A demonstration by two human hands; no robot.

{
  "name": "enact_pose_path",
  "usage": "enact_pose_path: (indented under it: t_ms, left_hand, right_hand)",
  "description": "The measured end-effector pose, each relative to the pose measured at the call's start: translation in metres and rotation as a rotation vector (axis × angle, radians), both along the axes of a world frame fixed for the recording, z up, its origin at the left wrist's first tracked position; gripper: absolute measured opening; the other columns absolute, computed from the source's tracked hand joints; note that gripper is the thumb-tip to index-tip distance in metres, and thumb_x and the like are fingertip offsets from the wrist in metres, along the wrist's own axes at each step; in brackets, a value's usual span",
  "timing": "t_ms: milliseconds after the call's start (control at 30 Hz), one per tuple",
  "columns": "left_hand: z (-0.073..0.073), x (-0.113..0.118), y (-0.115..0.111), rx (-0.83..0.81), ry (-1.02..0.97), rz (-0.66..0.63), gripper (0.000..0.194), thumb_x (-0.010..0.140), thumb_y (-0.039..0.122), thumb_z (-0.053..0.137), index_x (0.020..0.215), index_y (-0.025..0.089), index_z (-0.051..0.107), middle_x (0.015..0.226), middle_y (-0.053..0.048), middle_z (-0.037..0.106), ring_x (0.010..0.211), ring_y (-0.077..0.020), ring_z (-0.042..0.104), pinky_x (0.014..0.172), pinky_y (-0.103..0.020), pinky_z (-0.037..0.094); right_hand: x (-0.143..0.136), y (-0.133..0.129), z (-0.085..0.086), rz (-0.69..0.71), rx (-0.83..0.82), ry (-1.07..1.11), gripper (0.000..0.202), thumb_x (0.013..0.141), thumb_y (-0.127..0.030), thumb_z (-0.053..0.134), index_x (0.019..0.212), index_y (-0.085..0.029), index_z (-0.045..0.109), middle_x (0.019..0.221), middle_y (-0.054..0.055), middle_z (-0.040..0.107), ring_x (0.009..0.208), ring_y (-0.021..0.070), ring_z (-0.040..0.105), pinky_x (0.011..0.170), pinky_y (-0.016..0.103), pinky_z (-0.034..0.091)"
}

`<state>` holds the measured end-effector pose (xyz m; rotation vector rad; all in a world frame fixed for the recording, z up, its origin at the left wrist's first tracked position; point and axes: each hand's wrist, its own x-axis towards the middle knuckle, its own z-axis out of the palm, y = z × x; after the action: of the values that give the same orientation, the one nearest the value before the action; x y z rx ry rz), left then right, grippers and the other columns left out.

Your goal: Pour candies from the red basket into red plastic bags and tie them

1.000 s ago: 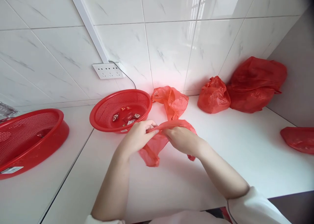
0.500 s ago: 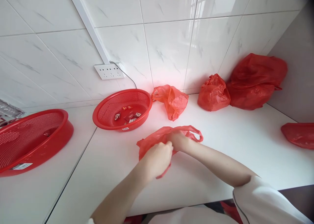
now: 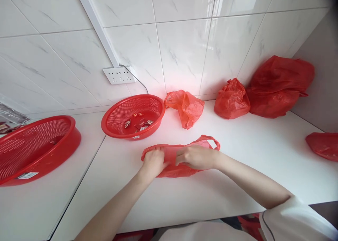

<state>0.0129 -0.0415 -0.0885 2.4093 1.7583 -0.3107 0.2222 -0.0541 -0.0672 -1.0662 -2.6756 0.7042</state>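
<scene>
A thin red plastic bag lies stretched sideways on the white table before me, one loop handle sticking out at its right end. Around the bag's left end my left hand is closed, with the fingertips partly hidden by the film. My right hand has its fingers curled on the bag's right half, just below the loop handle. Behind the bag stands a red perforated plastic basket with several small wrapped packets at its bottom.
A crumpled red bag lies right of the basket. Filled red bags lean by the tiled wall, and another red bundle lies at right. A larger red basket stands at left. A socket strip is on the wall.
My hands have moved apart: the left went left to the bag's end, the right shifted slightly right. The bunched bag is now drawn out longer and flatter between them.
</scene>
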Motion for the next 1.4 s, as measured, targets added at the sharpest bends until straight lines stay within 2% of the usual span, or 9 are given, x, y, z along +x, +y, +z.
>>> enact_pose_path:
  t_ms: [100,200,333,467,567,667,800,1000,1400]
  left_hand:
    - [-0.005,0.002,0.0,0.035,0.02,-0.016,0.039,0.084,0.039,0.062,0.103,0.005,0.067,0.096,-0.022,0.07,0.091,-0.036,0.068,0.075,-0.041,0.052]
    - [-0.01,-0.007,0.002,0.012,0.01,-0.021,0.054,0.077,0.033,0.071,0.121,0.005,0.061,0.105,-0.022,0.07,0.098,-0.0357,0.068,0.081,-0.042,0.052]
    - [-0.01,-0.033,0.005,-0.174,-0.146,-0.039,0.103,0.058,0.028,0.082,0.15,0.02,0.036,0.15,-0.018,0.042,0.13,-0.0371,0.05,0.099,-0.044,0.046]
    - [0.004,-0.055,0.013,-0.352,-0.611,-0.001,0.064,0.065,0.04,0.077,0.126,0.027,0.065,0.143,-0.009,0.054,0.133,-0.0325,0.048,0.107,-0.04,0.04]
    - [0.013,-0.07,0.032,-0.404,-1.091,0.357,0.055,0.078,0.064,0.056,0.098,0.016,0.075,0.101,-0.015,0.074,0.086,-0.0251,0.071,0.076,-0.031,0.056]
    - [0.012,-0.085,0.055,-0.529,-1.383,0.746,0.081,0.081,0.078,0.032,0.086,0.009,0.073,0.069,-0.016,0.07,0.046,-0.0145,0.059,0.043,-0.022,0.047]
    - [0.005,-0.091,0.066,-0.585,-1.56,0.964,0.06,0.086,0.062,0.044,0.084,0.008,0.069,0.066,-0.014,0.069,0.043,-0.0117,0.057,0.041,-0.018,0.047]
    - [-0.014,-0.081,0.055,-0.325,-1.867,0.886,0.017,0.076,0.014,0.051,0.086,0.01,0.064,0.085,-0.012,0.072,0.079,-0.0181,0.071,0.065,-0.022,0.059]
    - [-0.02,-0.069,0.043,-0.126,-1.864,0.648,0.028,0.061,0.023,0.067,0.087,0.013,0.062,0.093,-0.007,0.07,0.093,-0.0276,0.067,0.07,-0.035,0.06]
  right_hand:
    - [-0.01,-0.003,0.0,0.194,0.091,-0.14,0.038,0.086,-0.001,0.042,0.087,-0.022,0.073,0.095,0.006,0.072,0.092,0.0197,0.067,0.088,0.031,0.051]
    - [-0.011,0.008,-0.014,0.087,0.129,-0.32,0.025,0.076,-0.003,0.059,0.094,-0.013,0.073,0.116,0.017,0.067,0.116,0.0323,0.059,0.106,0.044,0.04]
    - [0.005,0.032,-0.033,-0.115,-0.051,-0.447,0.077,0.068,-0.013,0.071,0.141,-0.01,0.047,0.154,0.022,0.032,0.138,0.0374,0.038,0.109,0.049,0.037]
    - [0.019,0.047,-0.03,-0.199,-0.162,-0.351,0.069,0.07,-0.019,0.071,0.137,-0.016,0.052,0.139,0.018,0.054,0.126,0.0337,0.054,0.097,0.043,0.048]
    - [0.021,0.049,-0.012,-0.246,-0.139,-0.302,0.047,0.08,-0.025,0.064,0.127,-0.017,0.06,0.124,0.015,0.064,0.113,0.0315,0.062,0.086,0.039,0.052]
    - [0.016,0.046,0.014,-0.223,-0.048,-0.084,0.042,0.09,-0.034,0.053,0.129,-0.019,0.058,0.126,0.012,0.064,0.112,0.0274,0.062,0.088,0.039,0.051]
    - [0.006,0.038,0.048,-0.123,-0.025,0.182,0.036,0.093,-0.035,0.053,0.124,-0.02,0.061,0.124,0.008,0.066,0.108,0.0226,0.064,0.089,0.034,0.052]
    - [0.005,0.033,0.07,-0.142,-0.021,0.35,0.033,0.092,-0.032,0.055,0.122,-0.02,0.061,0.117,0.007,0.069,0.106,0.0206,0.066,0.089,0.033,0.053]
    - [0.01,0.054,0.05,-0.25,0.092,0.294,0.028,0.093,-0.028,0.054,0.118,-0.022,0.064,0.115,0.007,0.068,0.101,0.0208,0.066,0.088,0.035,0.053]
